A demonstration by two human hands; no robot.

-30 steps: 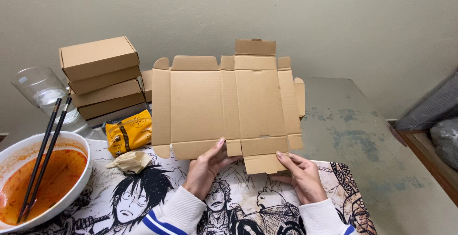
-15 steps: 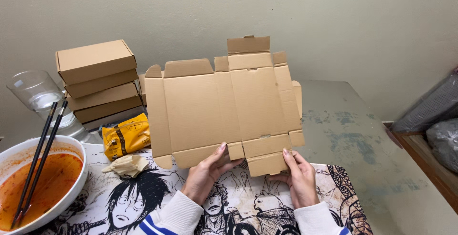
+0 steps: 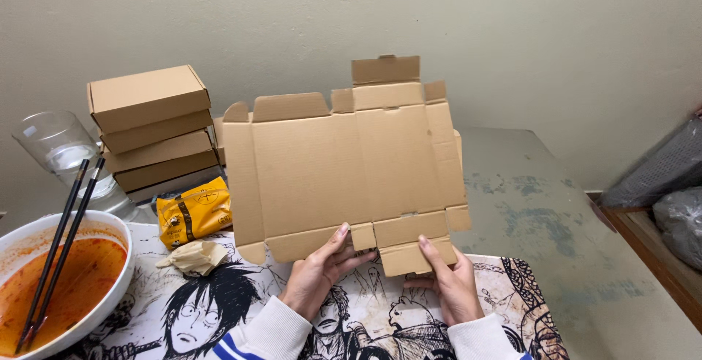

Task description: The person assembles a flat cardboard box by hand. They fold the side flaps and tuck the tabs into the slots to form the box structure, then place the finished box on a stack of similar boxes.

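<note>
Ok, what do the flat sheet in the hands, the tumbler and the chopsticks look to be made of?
Flat box blank: corrugated cardboard, matte brown, with fine ribbing, die-cut flaps and scored folds; left hand and right hand hold its lower edge.
Tumbler: clear glass or possibly plastic, see-through.
Chopsticks: dark and smooth, perhaps lacquered wood or plastic.

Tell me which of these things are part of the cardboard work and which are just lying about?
In hand: flat box blank, held up by left hand and right hand; stack of folded boxes.

Lying about: bowl of orange soup with chopsticks, glass, yellow packet, crumpled tissue, printed mat.
</note>
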